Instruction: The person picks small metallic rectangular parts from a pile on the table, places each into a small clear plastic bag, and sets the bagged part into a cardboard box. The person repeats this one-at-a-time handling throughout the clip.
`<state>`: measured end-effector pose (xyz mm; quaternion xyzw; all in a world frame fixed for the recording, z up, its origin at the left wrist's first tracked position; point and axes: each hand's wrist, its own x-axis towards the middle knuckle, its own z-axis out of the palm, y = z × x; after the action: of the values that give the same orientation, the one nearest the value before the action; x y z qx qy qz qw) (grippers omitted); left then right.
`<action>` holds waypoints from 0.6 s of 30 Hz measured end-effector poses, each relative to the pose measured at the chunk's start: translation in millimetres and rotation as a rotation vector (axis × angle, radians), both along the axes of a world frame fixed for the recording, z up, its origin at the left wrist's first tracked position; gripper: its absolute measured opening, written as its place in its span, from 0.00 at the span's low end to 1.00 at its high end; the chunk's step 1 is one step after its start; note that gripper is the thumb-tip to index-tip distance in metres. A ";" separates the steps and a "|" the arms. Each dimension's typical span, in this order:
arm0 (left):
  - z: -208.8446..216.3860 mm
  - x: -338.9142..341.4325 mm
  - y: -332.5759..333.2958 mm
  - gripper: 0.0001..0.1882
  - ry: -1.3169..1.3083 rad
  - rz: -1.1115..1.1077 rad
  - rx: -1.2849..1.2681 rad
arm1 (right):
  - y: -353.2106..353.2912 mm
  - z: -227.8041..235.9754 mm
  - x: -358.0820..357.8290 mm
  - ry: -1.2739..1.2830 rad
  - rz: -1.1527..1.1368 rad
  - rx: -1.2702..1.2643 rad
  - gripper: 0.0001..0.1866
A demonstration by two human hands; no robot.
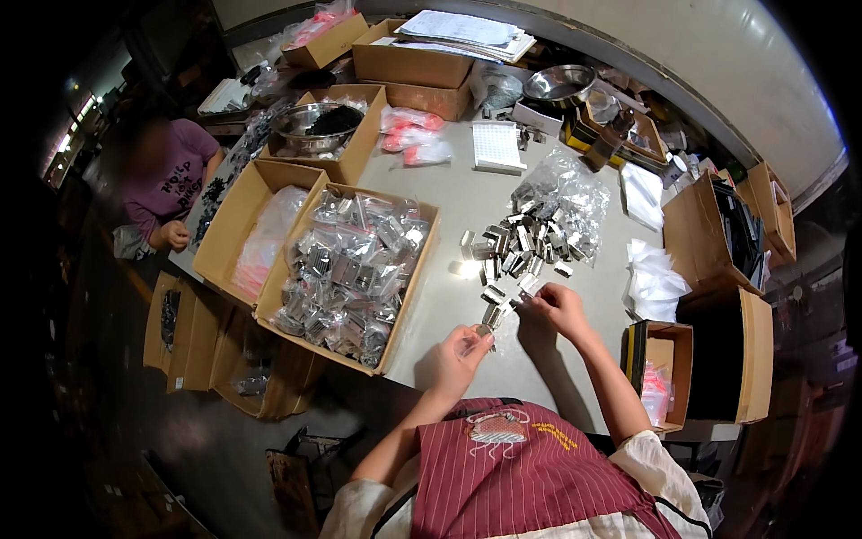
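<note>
On the grey tabletop lies a loose heap of small shiny metal clips or channel pieces (525,242), partly spilling from a large clear plastic bag (575,202). A short trail of the same pieces runs from the heap toward my hands. My left hand (455,364) is closed at the near edge of the table, with what looks like a small clear plastic bag (468,345) in its fingers. My right hand (560,311) is pinched beside the trail's near end, its fingertips by a metal piece (528,283). Whether it grips that piece is too small to tell.
Left of my hands stands a carton (417,278) full of bagged metal pieces, beside another carton (211,247) holding clear bags. White pouches (653,278) and a small box of red-edged bags (684,373) lie right. A dark bottle (611,139) stands behind. Another person (171,171) sits far left.
</note>
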<state>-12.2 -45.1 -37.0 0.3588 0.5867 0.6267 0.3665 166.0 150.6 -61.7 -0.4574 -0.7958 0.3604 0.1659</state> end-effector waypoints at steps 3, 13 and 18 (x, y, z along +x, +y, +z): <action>-2.7 4.9 3.1 0.08 -0.114 -0.005 0.012 | -2.2 9.3 20.7 0.026 0.008 -0.278 0.05; 13.3 15.8 7.7 0.19 0.331 -0.020 0.131 | -54.1 41.1 25.6 0.738 -0.158 -0.933 0.02; 7.1 17.3 5.2 0.22 0.345 -0.048 0.144 | -79.2 44.1 5.7 0.704 -0.093 -0.917 0.06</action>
<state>5.1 -39.9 -29.9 0.5002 0.5859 0.5871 0.2486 171.7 71.4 -17.6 -0.3695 -0.4344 0.7910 0.2214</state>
